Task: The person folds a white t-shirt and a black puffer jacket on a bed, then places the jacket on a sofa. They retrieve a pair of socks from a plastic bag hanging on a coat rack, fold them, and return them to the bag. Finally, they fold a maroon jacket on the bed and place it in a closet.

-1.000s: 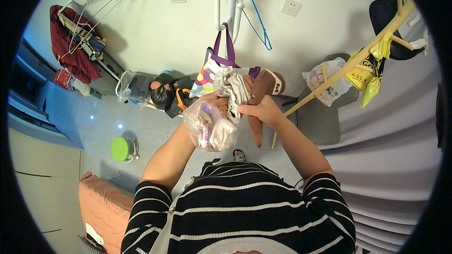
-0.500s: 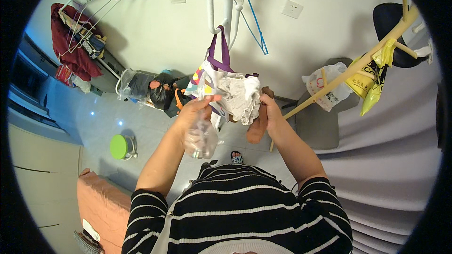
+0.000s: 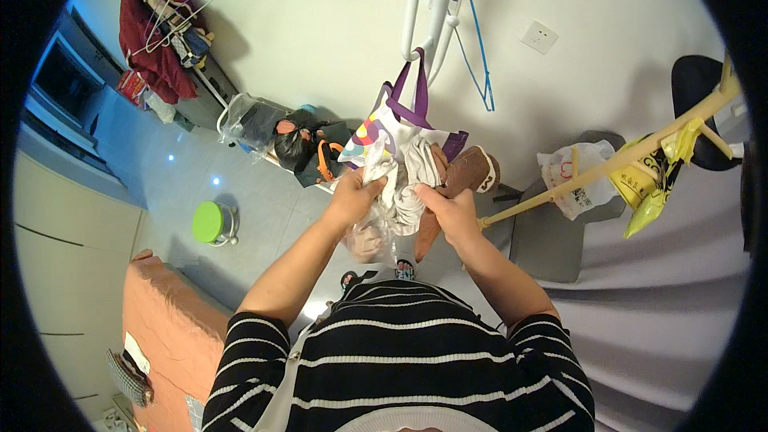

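Observation:
My left hand [image 3: 354, 198] pinches the left edge of a crumpled white cloth [image 3: 412, 172]. A clear plastic bag [image 3: 368, 244] hangs below that hand; whether its fingers also grip the bag is hidden. My right hand [image 3: 454, 214] is closed on the cloth's right side, thumb on top. A brown cloth item [image 3: 468, 170] with a pale and dark patch sticks out beyond and below this hand; its kind is unclear. Just behind the cloth, a white tote bag [image 3: 374, 134] with coloured shapes hangs by purple handles from a white stand [image 3: 438, 24].
At right, a wooden coat rack [image 3: 632, 168] leans across a grey chair [image 3: 548, 244], with yellow and white plastic bags near it. A green-topped stool [image 3: 210, 222] stands on the floor at left, beyond an orange-covered surface [image 3: 172, 328]. Black bags [image 3: 298, 140] sit along the wall.
My left hand has moved from the plastic bag's neck onto the white cloth. My right hand has shifted onto the cloth, and the brown item has turned. The view has swung left.

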The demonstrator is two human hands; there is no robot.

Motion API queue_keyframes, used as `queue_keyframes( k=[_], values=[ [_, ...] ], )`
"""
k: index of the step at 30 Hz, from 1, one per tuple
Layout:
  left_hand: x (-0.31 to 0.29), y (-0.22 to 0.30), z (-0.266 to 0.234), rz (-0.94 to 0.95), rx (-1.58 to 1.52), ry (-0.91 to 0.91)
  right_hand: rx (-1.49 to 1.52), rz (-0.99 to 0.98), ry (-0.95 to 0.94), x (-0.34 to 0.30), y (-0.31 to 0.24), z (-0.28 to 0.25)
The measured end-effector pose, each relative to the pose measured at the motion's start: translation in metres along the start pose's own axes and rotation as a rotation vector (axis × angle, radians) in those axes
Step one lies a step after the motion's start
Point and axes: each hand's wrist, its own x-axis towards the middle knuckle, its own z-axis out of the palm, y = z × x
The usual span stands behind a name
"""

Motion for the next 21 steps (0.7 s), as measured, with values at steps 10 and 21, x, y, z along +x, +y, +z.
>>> queue_keyframes(
  k=[10, 21],
  values=[
    [-0.023, 0.0, 0.005, -0.192, -0.45, -0.018, -0.805, -0.672, -0.37, 0.015, 0.023, 0.02],
    [-0.052, 0.003, -0.022, -0.206, -1.211, 0.144, 0.218, -0.147, -0.238, 0.038, 0.047, 0.013]
  ],
)
